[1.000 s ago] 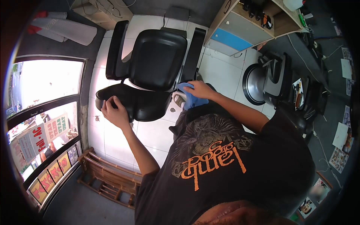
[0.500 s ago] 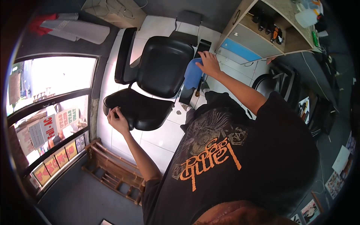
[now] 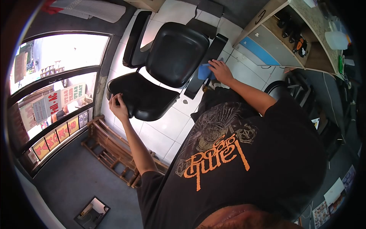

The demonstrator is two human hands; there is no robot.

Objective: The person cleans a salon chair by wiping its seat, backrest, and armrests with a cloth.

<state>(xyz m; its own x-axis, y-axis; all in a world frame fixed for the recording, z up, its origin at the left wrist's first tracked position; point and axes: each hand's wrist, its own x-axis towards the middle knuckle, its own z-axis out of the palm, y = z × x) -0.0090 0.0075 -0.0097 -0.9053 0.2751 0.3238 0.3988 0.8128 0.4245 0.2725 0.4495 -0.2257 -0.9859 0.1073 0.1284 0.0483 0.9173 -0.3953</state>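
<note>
Well, in the head view, the only one I have, the work looks to be in the middle, as I judge it. The black chair (image 3: 183, 42) stands in front of the person on the tiled floor (image 3: 162, 129). The right hand (image 3: 223, 72) holds a blue cloth (image 3: 204, 71) with bent fingers, and this cloth lies against the armrest (image 3: 218, 45) on the person's right side. It covers one short part of this armrest, and the rest of its black surface lies outside the cloth.

The left hand (image 3: 119, 108) is half curled at the outer edge of the backrest (image 3: 143, 91). Whether its fingers grip this edge or only rest there, I cannot tell. No hand touches the seat (image 3: 171, 61) or the other armrest (image 3: 134, 42).

How much of the chair the cloth has already passed over, the surface does not show, so I cannot say which parts are done and which are left. A bamboo bench (image 3: 114, 147) stands near the left arm.
</note>
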